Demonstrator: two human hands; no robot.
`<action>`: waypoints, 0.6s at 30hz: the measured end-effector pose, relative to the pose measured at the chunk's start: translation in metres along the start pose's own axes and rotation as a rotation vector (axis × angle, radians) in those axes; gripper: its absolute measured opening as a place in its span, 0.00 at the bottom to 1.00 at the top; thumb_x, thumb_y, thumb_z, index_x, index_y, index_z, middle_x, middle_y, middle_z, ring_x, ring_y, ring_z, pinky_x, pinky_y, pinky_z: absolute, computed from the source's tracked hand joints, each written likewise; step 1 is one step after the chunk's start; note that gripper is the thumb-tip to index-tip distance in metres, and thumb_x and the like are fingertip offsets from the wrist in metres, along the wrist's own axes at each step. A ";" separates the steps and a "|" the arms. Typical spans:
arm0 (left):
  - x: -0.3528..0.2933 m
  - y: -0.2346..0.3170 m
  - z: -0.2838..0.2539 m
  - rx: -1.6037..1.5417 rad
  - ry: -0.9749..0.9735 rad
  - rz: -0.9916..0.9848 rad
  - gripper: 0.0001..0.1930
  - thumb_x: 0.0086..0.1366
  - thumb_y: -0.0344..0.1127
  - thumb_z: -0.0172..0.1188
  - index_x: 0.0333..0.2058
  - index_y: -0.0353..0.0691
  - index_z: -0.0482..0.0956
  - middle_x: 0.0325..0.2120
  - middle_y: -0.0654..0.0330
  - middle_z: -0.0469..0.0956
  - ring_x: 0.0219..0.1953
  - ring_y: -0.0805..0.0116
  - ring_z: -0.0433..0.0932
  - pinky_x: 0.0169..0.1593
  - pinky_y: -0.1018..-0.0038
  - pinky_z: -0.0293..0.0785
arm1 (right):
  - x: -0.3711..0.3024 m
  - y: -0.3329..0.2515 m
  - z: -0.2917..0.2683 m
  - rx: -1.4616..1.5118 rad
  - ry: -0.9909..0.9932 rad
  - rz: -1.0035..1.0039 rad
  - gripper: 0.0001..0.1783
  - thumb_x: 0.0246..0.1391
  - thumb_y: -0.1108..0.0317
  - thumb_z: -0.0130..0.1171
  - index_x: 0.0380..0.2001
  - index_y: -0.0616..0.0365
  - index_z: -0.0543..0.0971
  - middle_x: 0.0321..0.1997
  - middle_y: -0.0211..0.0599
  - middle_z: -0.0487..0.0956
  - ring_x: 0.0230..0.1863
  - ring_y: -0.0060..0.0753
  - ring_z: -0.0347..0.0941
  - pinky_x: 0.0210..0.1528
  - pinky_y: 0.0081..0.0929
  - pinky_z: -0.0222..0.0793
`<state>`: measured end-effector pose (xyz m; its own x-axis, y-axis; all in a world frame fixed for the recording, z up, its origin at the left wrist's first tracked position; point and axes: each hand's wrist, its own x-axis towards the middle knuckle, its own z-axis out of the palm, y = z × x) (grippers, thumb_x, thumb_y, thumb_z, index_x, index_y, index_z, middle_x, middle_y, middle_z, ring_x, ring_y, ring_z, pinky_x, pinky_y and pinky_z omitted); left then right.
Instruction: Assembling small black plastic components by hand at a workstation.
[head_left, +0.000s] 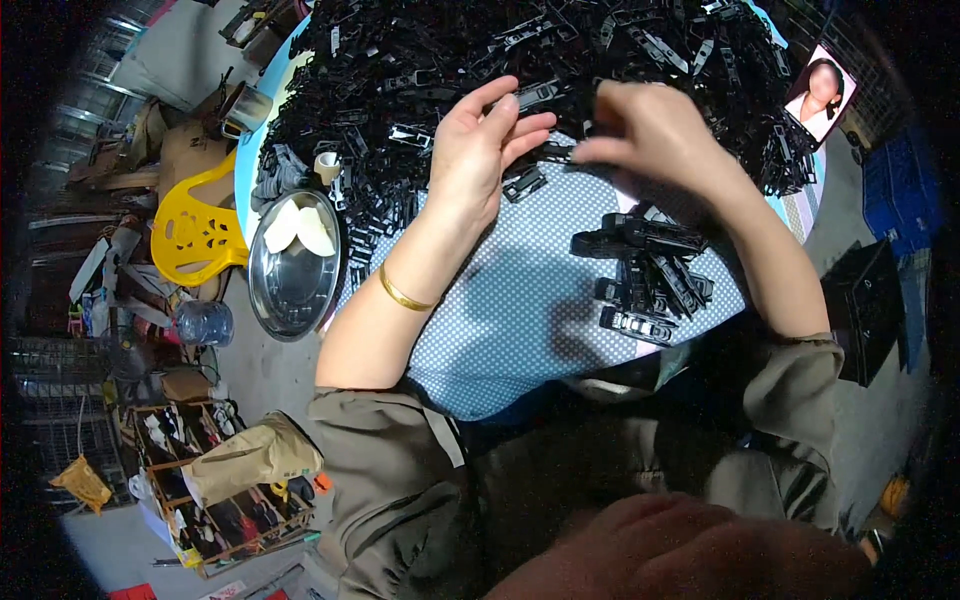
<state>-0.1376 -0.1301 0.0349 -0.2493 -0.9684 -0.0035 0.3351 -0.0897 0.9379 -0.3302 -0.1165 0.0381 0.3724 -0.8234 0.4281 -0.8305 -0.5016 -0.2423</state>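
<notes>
My left hand (470, 150) is raised over the near edge of a large heap of black pieces with shiny grey, buckle-like parts (420, 78). Its palm is turned inward and its fingers are spread apart. A grey-faced piece (537, 97) shows just past the fingertips, and I see no grip on it. Opposite, my right hand (655, 125) is blurred, its fingers curled downward and the thumb apart from them; whatever lies inside is hidden. One loose piece (524, 184) sits below my left fingers. Nearer my body, a small pile of similar black pieces (655, 265) rests on the dotted cloth (500, 290).
A metal tray (262, 285) with two pale wedges (300, 228) stands at the table's left edge, beside a tape roll (327, 165). Left of it is a yellow plastic chair (195, 225). A portrait picture (822, 98) lies at the right rim; blue crates (900, 190) stand beyond.
</notes>
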 end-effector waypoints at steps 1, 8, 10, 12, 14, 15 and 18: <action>0.001 -0.001 0.001 -0.004 -0.006 -0.004 0.18 0.64 0.29 0.45 0.50 0.26 0.59 0.37 0.48 0.72 0.36 0.62 0.77 0.39 0.76 0.77 | -0.002 0.001 0.005 0.002 -0.060 -0.013 0.20 0.36 0.57 0.66 0.24 0.62 0.72 0.22 0.45 0.75 0.25 0.46 0.72 0.28 0.34 0.67; -0.002 -0.008 0.004 -0.004 -0.045 -0.008 0.18 0.66 0.31 0.40 0.51 0.26 0.58 0.41 0.46 0.70 0.41 0.60 0.75 0.44 0.74 0.75 | 0.005 0.006 -0.011 0.694 0.148 0.141 0.16 0.47 0.66 0.58 0.42 0.56 0.73 0.25 0.26 0.73 0.23 0.17 0.70 0.24 0.14 0.66; -0.004 -0.011 0.008 -0.033 -0.095 -0.039 0.19 0.66 0.31 0.39 0.52 0.25 0.56 0.43 0.46 0.69 0.44 0.59 0.73 0.48 0.73 0.73 | 0.005 0.001 -0.016 0.847 0.091 0.251 0.15 0.49 0.66 0.58 0.41 0.57 0.73 0.26 0.26 0.74 0.22 0.17 0.71 0.24 0.13 0.67; -0.006 -0.014 0.012 -0.025 -0.115 -0.035 0.18 0.67 0.31 0.38 0.52 0.26 0.57 0.43 0.47 0.69 0.45 0.60 0.73 0.49 0.71 0.72 | 0.005 -0.002 -0.010 0.968 0.036 0.324 0.14 0.50 0.65 0.57 0.38 0.60 0.75 0.26 0.27 0.75 0.23 0.16 0.72 0.26 0.15 0.69; -0.009 -0.014 0.015 -0.017 -0.128 -0.035 0.18 0.67 0.31 0.38 0.53 0.28 0.58 0.44 0.49 0.69 0.45 0.63 0.73 0.51 0.71 0.71 | 0.004 -0.003 0.001 0.927 0.038 0.295 0.13 0.49 0.67 0.58 0.37 0.62 0.76 0.26 0.29 0.76 0.24 0.17 0.72 0.27 0.15 0.70; -0.009 -0.015 0.016 -0.016 -0.129 -0.036 0.18 0.67 0.31 0.38 0.53 0.28 0.58 0.44 0.49 0.69 0.45 0.63 0.73 0.51 0.71 0.71 | 0.003 -0.002 0.007 0.883 0.033 0.273 0.12 0.49 0.67 0.58 0.36 0.62 0.76 0.26 0.30 0.77 0.25 0.17 0.73 0.28 0.15 0.70; -0.010 -0.014 0.015 0.016 -0.138 -0.044 0.17 0.66 0.30 0.37 0.53 0.29 0.59 0.44 0.51 0.70 0.43 0.67 0.74 0.48 0.76 0.72 | 0.002 -0.008 0.015 0.732 0.108 0.193 0.11 0.49 0.68 0.58 0.35 0.63 0.77 0.30 0.33 0.79 0.30 0.19 0.74 0.33 0.17 0.72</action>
<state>-0.1535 -0.1153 0.0267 -0.3863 -0.9224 0.0017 0.3071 -0.1269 0.9432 -0.3162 -0.1181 0.0279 0.1749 -0.9028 0.3930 -0.3761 -0.4301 -0.8207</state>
